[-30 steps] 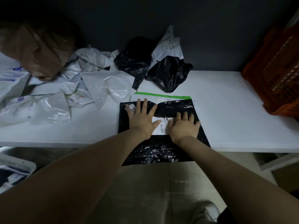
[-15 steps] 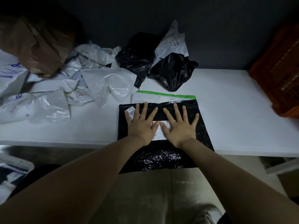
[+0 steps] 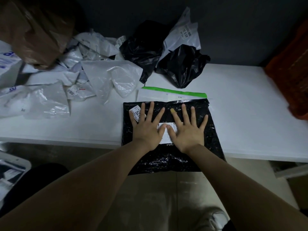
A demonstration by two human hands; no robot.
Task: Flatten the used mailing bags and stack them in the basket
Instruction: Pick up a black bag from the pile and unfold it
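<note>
Black bag (image 3: 166, 161) lies flat at the near edge of a white table (image 3: 250, 117), straight in front of the person. Its near end hangs over the edge towards the floor. Both hands press down on it, palms flat, side by side. The left hand (image 3: 146, 129) has its fingers straight and spread. Its outer fingers partly cover a small sticker (image 3: 135, 112) near the bag's far left corner. The right hand (image 3: 188, 130) is likewise open and spread, fingers pointing away from the person. The two thumbs nearly meet over a white label (image 3: 165, 136) in the middle of the bag. Neither hand grips anything.

A flat white bag (image 3: 166, 95) lies under the black bag's far edge, with a green strip (image 3: 173, 91) along its far side. Only that far part shows.

Beyond these, against a dark wall, sit two crumpled dark bags (image 3: 143, 49). A crumpled pale bag (image 3: 185, 35) stands upright between them.

A heap (image 3: 108, 77) of crumpled white bags covers the left part of the table, just beside the black bag's left edge but not touching it. A brown bag (image 3: 33, 30), blurred, sits at the far left on top of the heap.

An orange basket (image 3: 290, 77) stands at the right end of the table, well apart from the black bag. It is partly cut off by the frame, and what it holds cannot be told.

Below the table edge are a pale floor and the toe of a light shoe (image 3: 211, 219).
</note>
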